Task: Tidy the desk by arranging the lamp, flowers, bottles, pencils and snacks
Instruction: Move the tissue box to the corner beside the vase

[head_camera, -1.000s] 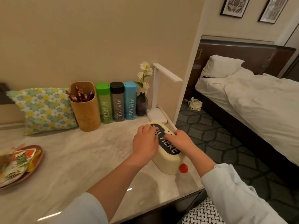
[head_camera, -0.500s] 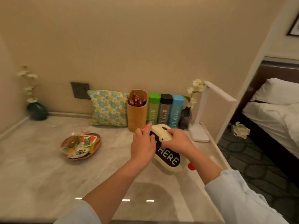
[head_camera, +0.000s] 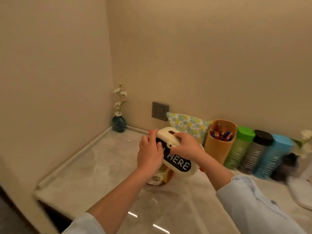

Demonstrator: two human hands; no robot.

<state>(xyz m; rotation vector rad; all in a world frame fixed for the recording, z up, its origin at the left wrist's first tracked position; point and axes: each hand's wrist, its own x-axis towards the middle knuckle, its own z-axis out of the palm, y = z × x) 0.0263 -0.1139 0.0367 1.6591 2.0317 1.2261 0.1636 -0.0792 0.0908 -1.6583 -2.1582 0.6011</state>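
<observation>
Both hands hold a cream box with a black "HERE" label and red knobs, lifted above the marble desk. My left hand grips its left side; my right hand clasps its top. Under the box the snack plate is mostly hidden. Along the back wall stand a wooden pencil cup, a green bottle, a black-capped bottle and a blue bottle. A dark vase with white flowers and the white lamp base sit blurred at the right edge.
A teal vase with white flowers stands in the far left corner. A floral cushion leans on the wall beside a grey socket plate. The desk's left edge drops off at the lower left.
The box has been lifted off the desk's right end and carried left, now over the snack plate. The view has swung left, so the bed is out of sight.
</observation>
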